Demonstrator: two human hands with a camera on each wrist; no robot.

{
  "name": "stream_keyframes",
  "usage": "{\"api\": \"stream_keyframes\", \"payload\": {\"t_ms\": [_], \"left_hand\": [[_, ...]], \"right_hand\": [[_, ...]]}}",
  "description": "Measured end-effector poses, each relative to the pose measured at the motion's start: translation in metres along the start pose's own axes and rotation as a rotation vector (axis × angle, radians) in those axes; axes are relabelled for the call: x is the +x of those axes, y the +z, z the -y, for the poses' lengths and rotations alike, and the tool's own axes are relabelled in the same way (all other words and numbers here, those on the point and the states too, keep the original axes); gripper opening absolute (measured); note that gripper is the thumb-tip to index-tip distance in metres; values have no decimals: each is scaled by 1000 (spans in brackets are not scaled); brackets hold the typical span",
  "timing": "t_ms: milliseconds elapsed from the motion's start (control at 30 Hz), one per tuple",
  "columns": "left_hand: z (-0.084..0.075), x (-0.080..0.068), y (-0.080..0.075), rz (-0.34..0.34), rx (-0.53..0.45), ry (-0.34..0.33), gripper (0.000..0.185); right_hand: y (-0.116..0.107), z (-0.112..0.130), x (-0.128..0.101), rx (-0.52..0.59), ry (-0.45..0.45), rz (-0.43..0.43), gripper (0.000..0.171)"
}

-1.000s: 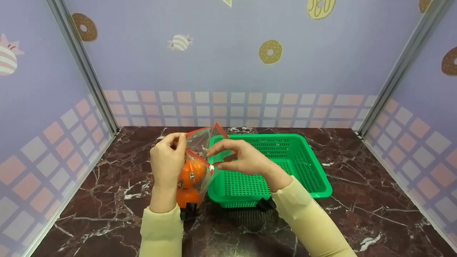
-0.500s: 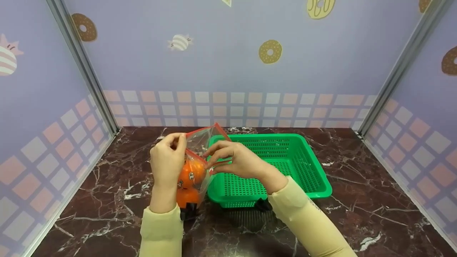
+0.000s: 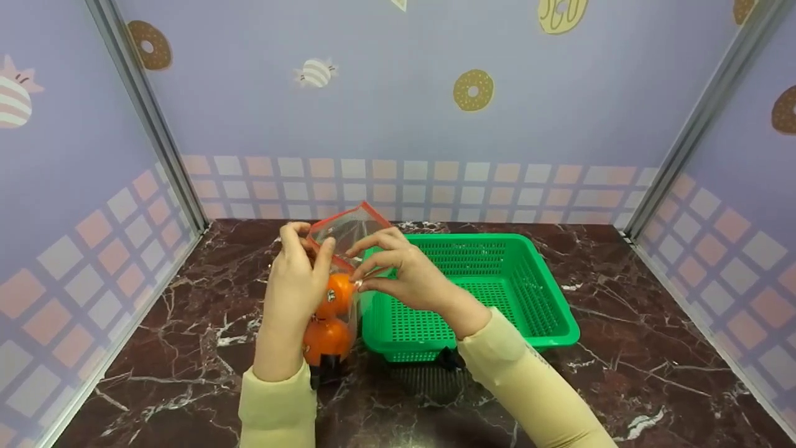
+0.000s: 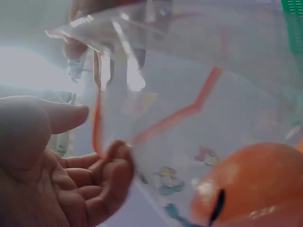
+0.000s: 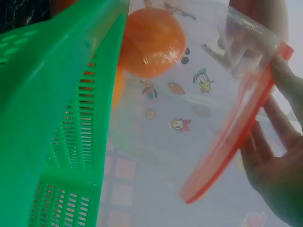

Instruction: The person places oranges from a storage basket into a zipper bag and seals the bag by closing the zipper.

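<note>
A clear zip-top bag [image 3: 342, 233] with a red edge stands at the basket's left, its mouth spread wide. Through its cartoon-printed side show oranges [image 3: 328, 339], one above another. My left hand [image 3: 291, 283] is at the bag's left corner; in the left wrist view its bent fingers [image 4: 111, 182] touch the red edge [image 4: 98, 127] while the thumb stands apart from them. My right hand [image 3: 413, 274] pinches the near right corner of the mouth, at a small white zip slider [image 3: 357, 285]. The left wrist hides part of the bag's lower side.
A green plastic basket [image 3: 553, 298] with slotted walls stands just right of the bag, under the right hand. The dark marbled tabletop [image 3: 186, 361] is bounded by patterned panels [image 3: 410, 124] at the back and both sides.
My left thumb has lifted away from its fingers, loosening its pinch on the bag. The bag's mouth has tipped slightly up and left, and my right hand has moved left with it.
</note>
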State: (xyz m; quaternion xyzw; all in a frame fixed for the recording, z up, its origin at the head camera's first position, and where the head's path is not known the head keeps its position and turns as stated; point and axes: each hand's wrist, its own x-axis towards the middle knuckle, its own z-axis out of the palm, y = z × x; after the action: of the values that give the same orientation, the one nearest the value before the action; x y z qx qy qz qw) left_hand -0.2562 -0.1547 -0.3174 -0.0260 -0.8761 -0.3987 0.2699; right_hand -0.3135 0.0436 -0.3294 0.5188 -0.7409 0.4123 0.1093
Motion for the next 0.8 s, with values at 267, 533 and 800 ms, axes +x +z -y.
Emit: {"api": "stream_keyframes", "payload": {"t_ms": [267,533,800], "left_hand": [[-15,-14,-20,171,82,-32,38],[-20,-22,-29,218,215,83,21],[-9,-17,-23,-87,203,251,19]], "right_hand": [[12,-1,12,9,-132,-115,10],[18,1,24,8,-78,-171,9],[18,11,41,-19,-4,-240,13]]}}
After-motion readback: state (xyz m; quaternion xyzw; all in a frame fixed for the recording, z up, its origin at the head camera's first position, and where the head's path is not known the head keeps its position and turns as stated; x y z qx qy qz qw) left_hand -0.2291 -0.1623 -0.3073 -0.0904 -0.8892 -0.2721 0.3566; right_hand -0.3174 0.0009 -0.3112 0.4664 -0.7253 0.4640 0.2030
